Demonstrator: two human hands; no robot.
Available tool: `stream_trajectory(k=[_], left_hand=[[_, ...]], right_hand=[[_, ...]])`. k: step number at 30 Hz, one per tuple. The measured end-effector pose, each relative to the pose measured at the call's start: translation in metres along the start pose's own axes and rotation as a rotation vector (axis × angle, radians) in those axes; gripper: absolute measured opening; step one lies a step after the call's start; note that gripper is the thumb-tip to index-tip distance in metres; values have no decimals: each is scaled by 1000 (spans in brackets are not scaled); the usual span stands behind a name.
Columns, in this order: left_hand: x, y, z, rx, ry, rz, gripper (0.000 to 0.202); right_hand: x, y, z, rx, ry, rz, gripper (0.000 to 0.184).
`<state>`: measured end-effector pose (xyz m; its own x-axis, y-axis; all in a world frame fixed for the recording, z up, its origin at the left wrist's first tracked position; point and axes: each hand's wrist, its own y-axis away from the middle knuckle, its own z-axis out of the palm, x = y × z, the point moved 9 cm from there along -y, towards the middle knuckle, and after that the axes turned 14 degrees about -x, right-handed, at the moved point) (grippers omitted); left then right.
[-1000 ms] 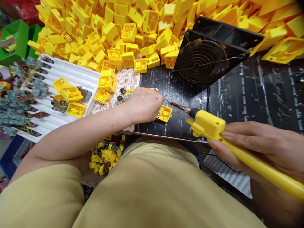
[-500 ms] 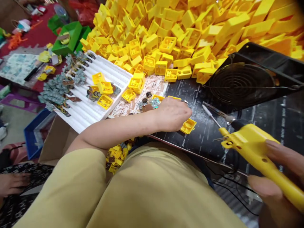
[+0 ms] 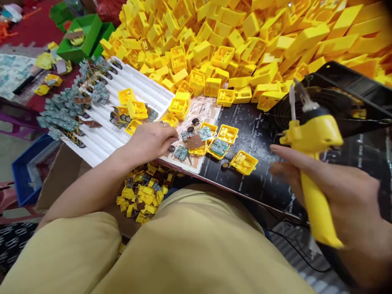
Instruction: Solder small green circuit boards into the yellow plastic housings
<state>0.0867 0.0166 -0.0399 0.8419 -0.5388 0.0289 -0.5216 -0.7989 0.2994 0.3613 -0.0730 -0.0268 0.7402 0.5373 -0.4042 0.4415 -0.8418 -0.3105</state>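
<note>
Our right grip (image 3: pixel 343 192), a little blurred, is clamped on the yellow soldering tool (image 3: pixel 320 130); the hand comes in from the lower right, one finger stretched leftward past the handle. We hold the tool above the right part of the counter (image 3: pixel 263 183), its two slim tips pointing up the view and its long axis steep, leaning slightly left toward the top. Behind the tips sits the black fan (image 3: pixel 361 92). Our left forearm reaches in from the lower left, the left grip (image 3: pixel 150 141) back upward with fingers curled; we cannot tell whether they pinch anything. Just beside its fingertips lies a small black round part (image 3: pixel 171 149), then a brown board (image 3: pixel 194 141) and three open housings on the counter, the rightmost housing (image 3: pixel 244 163) lying apart.
</note>
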Motion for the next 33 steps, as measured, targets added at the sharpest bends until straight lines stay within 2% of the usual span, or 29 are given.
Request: stream_trajectory(k=[2, 5, 9, 12, 17, 20, 23, 25, 28, 30, 33], left_hand=[[7, 11, 10, 58, 34, 41, 31], [26, 16, 20, 156, 77, 157, 51], [44, -6, 29, 138, 100, 258, 71], [52, -31, 30, 49, 93, 296, 85], [60, -60, 32, -180, 53, 293, 102], [69, -63, 33, -265, -6, 308, 94], [79, -60, 31, -246, 14, 341, 81], [78, -56, 31, -205, 90, 337, 78], [65, -38, 27, -151, 304, 357, 80], [48, -14, 21, -143, 456, 385, 82], [14, 42, 17, -198, 607, 388, 77]], right_hand=[[-1, -28, 11, -1, 14, -90, 21], [9, -65, 35, -4, -1, -104, 23], [20, -89, 67, -120, -36, -99, 24], [26, -88, 75, -187, -74, -78, 24], [33, -71, 61, -187, -105, -32, 25], [32, -55, 53, -176, -123, -44, 38], [25, -38, 58, -222, -142, -91, 54], [20, -28, 61, -227, -147, -103, 56], [13, -16, 54, -140, -151, -85, 56], [7, -8, 45, -58, -160, -72, 58], [4, 2, 34, 19, -187, -11, 58]])
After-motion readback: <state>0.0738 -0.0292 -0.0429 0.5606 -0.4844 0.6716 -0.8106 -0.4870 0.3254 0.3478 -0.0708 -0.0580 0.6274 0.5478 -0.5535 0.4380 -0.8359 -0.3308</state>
